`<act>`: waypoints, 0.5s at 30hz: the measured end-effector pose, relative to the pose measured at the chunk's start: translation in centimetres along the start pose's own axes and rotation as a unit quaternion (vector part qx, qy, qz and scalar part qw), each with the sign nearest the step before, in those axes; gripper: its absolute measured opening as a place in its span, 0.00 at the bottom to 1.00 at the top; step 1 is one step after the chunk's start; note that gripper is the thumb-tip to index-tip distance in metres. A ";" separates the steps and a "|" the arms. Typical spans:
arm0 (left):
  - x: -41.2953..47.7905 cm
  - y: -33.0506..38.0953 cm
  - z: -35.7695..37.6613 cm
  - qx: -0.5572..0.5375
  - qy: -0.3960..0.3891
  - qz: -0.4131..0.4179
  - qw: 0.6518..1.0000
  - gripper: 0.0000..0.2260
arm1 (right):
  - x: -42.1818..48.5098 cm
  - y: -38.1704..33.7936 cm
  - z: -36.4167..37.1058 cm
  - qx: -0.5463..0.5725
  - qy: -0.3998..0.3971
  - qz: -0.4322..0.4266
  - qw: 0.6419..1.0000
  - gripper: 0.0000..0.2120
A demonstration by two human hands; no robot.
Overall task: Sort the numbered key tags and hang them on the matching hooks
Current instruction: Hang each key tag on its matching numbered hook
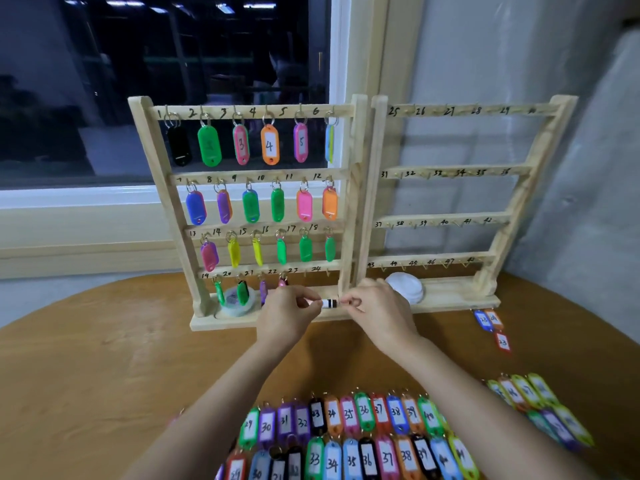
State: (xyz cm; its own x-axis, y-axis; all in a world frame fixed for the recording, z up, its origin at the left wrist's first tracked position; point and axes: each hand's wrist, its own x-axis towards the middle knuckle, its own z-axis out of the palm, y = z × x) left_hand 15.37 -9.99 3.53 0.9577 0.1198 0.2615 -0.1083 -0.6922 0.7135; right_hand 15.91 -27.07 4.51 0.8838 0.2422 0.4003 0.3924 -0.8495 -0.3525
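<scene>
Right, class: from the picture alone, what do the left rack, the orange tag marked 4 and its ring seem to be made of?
The left rack looks like pale unpainted wood: grain lines show on its posts. The orange tag seems glossy moulded plastic with a white paper label. Its ring looks like thin shiny metal, likely steel.

desk [86, 375]: brown wood top, curved edge
window [138, 81]: dark outside, ceiling lights reflected in the glass
tape roll [229, 309]: whitish, lay flat
white round thing [403, 284]: right of the tape, couldn't tell what
</scene>
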 end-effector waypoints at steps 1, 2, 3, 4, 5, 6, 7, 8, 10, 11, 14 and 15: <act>-0.1 0.6 0.7 0.003 -0.006 0.007 1.000 0.02 | -0.7 1.0 -0.5 -0.006 -0.002 0.008 1.000 0.08; -0.2 1.1 1.5 0.002 -0.014 0.017 1.000 0.02 | -1.4 2.1 -1.1 -0.014 -0.002 0.017 1.000 0.08; -0.3 1.7 2.4 0.000 -0.022 0.028 0.999 0.02 | -2.1 3.2 -1.6 -0.025 -0.001 0.028 0.999 0.07; -0.3 2.2 3.3 -0.004 -0.033 0.035 0.999 0.02 | -2.7 4.3 -2.2 -0.036 0.001 0.041 0.999 0.07; -0.4 2.9 4.2 -0.009 -0.044 0.035 0.998 0.02 | -3.4 5.4 -2.7 -0.042 0.002 0.057 0.998 0.06; -0.5 3.5 5.1 -0.014 -0.055 0.033 0.998 0.02 | -4.0 6.6 -3.2 -0.040 0.004 0.074 0.996 0.06; -0.4 4.1 6.1 -0.020 -0.065 0.030 0.997 0.02 | -4.6 7.7 -3.8 -0.037 0.005 0.090 0.995 0.05; -0.4 4.8 7.1 -0.025 -0.073 0.030 0.997 0.02 | -5.1 8.8 -4.3 -0.038 0.006 0.103 0.994 0.05; -0.4 6.1 9.1 -0.024 -0.093 0.038 0.995 0.02 | -6.1 11.0 -5.3 -0.042 0.006 0.130 0.991 0.05; -0.4 6.8 10.0 -0.020 -0.106 0.042 0.993 0.02 | -6.5 12.0 -5.8 -0.043 0.005 0.143 0.989 0.04; -0.2 8.4 13.0 -0.012 -0.137 0.049 0.989 0.02 | -7.6 14.9 -6.9 -0.053 0.014 0.174 0.983 0.04; -0.1 8.9 14.0 -0.011 -0.143 0.051 0.988 0.02 | -7.8 15.8 -7.1 -0.055 0.017 0.183 0.981 0.04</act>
State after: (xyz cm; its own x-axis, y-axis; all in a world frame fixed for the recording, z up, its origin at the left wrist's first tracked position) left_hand 17.99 -26.12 0.80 0.9773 -0.1583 0.1408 -0.2112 -0.6743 0.7077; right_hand 13.36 -45.68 1.83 0.9505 -0.1029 0.2930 0.0188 -0.9227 -0.3851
